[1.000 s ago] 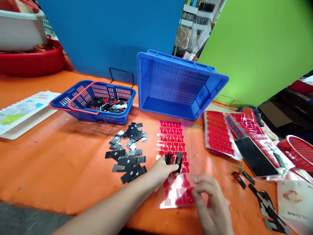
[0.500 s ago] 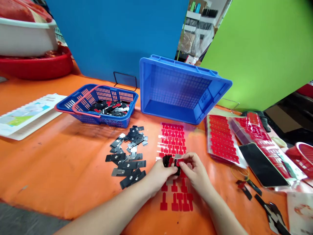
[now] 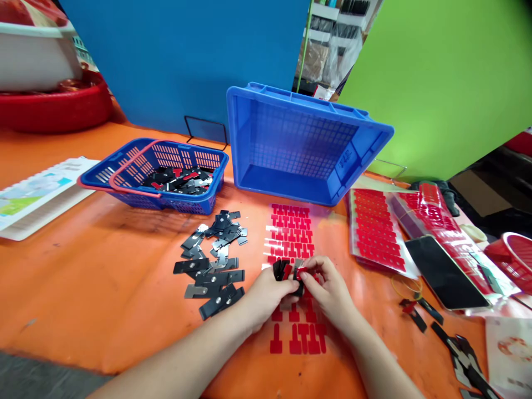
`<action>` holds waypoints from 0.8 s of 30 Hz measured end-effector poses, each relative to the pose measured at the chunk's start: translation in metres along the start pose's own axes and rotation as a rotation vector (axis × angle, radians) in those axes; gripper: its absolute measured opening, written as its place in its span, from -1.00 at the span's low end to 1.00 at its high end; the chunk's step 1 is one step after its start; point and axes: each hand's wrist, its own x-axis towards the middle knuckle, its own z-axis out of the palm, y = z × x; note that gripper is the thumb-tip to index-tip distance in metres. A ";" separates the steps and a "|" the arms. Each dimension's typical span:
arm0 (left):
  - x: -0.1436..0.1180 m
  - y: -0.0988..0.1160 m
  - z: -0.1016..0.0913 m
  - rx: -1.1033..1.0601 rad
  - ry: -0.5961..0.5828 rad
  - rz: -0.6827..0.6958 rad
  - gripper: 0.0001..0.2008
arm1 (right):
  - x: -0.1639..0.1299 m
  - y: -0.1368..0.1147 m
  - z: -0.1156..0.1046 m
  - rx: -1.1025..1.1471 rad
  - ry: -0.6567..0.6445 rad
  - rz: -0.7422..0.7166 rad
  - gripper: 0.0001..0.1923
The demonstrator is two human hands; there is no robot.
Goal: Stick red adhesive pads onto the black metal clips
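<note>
Containers: 1 blue basket [image 3: 195, 206] with black plates [image 3: 180, 180], 1 crate [image 3: 286, 182]
Left hand [image 3: 268, 292]: closed round fanned plates [image 3: 280, 270]
Right hand [image 3: 331, 295]: pinching red sticker [image 3: 300, 271]

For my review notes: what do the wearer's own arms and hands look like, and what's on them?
The left hand and right hand are ungloved. No sleeve, watch or bracelet shows on the left forearm or right forearm. Some fingers are hidden, so rings can't be ruled out.
</note>
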 end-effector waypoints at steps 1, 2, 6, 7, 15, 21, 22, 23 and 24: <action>0.000 0.000 0.000 -0.001 -0.001 0.001 -0.85 | 0.000 0.000 0.000 -0.006 -0.002 -0.003 -0.91; 0.000 0.000 0.000 -0.003 -0.001 0.001 -0.85 | 0.000 -0.001 0.000 -0.011 -0.003 -0.005 -0.91; 0.000 0.000 0.000 -0.008 -0.004 -0.001 -0.85 | 0.000 -0.002 0.000 -0.025 -0.005 -0.010 -0.91; 0.000 0.000 0.000 -0.007 -0.004 0.000 -0.86 | 0.000 -0.002 0.000 -0.030 -0.005 -0.013 -0.91; -0.002 0.002 0.001 0.019 0.010 -0.023 -0.87 | -0.001 -0.001 0.001 -0.037 0.001 -0.031 -0.91; -0.002 0.002 0.000 0.012 0.009 -0.031 -0.87 | -0.002 -0.002 0.003 -0.030 -0.003 -0.052 -0.90; -0.002 0.002 0.000 0.013 0.007 -0.032 -0.87 | -0.002 -0.002 0.003 -0.031 0.002 -0.060 -0.90; -0.002 0.001 0.000 0.014 0.005 -0.034 -0.87 | -0.002 -0.002 0.003 -0.032 0.005 -0.066 -0.91; -0.002 0.001 0.000 0.015 0.003 -0.035 -0.87 | -0.002 -0.001 0.004 -0.031 0.008 -0.070 -0.91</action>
